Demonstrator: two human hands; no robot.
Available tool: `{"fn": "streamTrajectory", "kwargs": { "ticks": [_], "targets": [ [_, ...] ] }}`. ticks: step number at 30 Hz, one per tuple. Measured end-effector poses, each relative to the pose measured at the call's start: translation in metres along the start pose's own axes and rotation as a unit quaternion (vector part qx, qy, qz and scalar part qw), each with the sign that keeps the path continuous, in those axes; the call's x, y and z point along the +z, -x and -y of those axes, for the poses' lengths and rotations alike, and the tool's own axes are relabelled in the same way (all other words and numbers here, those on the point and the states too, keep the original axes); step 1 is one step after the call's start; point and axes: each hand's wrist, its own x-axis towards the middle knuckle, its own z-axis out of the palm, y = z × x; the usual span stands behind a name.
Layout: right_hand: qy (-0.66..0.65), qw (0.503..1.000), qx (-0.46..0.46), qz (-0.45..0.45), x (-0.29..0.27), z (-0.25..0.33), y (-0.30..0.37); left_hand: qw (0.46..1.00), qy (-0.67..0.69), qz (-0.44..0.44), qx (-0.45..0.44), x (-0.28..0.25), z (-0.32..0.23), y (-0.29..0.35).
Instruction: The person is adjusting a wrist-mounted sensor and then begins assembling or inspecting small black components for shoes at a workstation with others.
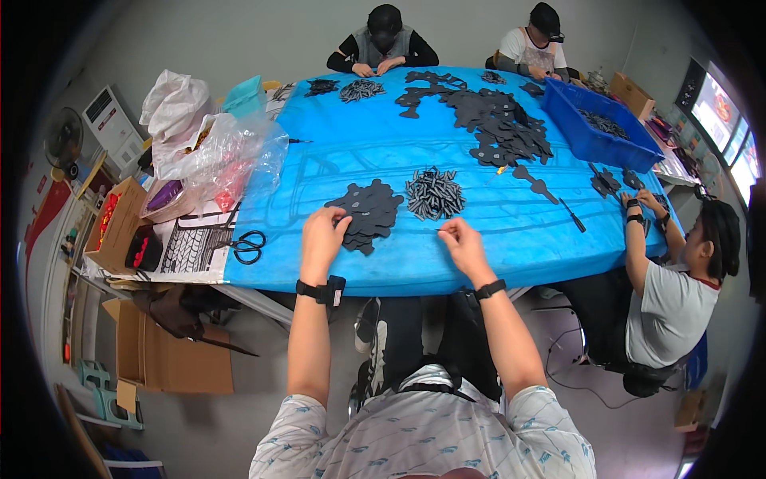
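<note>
At the left edge of a pile of dark grey flat cut-out pieces [369, 211], my left hand [321, 233] is closed, its thumb and fingers bent together over the dark material. Whether it grips one of these pieces is hard to tell. My right hand [466, 243] hovers over the blue table cover just below a heap of short dark grey tubular parts [435, 194]. Its thumb and forefinger are pinched, with a tiny dark tip showing at them, too small to name. A gap of blue cover lies between my two hands.
Black-handled scissors [248, 247] lie to the left, near clear plastic bags [231, 152]. A screwdriver-like tool [572, 215] lies at right. Farther off are a big pile of flat pieces [499, 120] and a blue crate [600, 120]. Several people work around the table.
</note>
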Motion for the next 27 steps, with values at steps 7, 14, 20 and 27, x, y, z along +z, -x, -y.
{"fn": "streamTrajectory", "kwargs": {
  "ticks": [7,14,20,27],
  "targets": [
    [-0.222,0.970,0.089,0.041,-0.020,-0.024,0.008,0.979,-0.164,0.086,-0.079,0.031,0.017,-0.052],
    [-0.287,0.949,0.122,0.038,-0.027,-0.015,0.012,0.986,-0.106,0.115,-0.053,0.035,0.015,-0.055],
    [-0.218,0.972,0.082,-0.021,-0.030,-0.022,0.020,0.988,0.045,0.100,-0.105,0.028,-0.021,-0.046],
    [-0.302,0.944,0.135,-0.009,-0.035,0.000,0.023,0.854,0.430,0.245,-0.159,0.100,-0.096,0.036]
  ]
}}
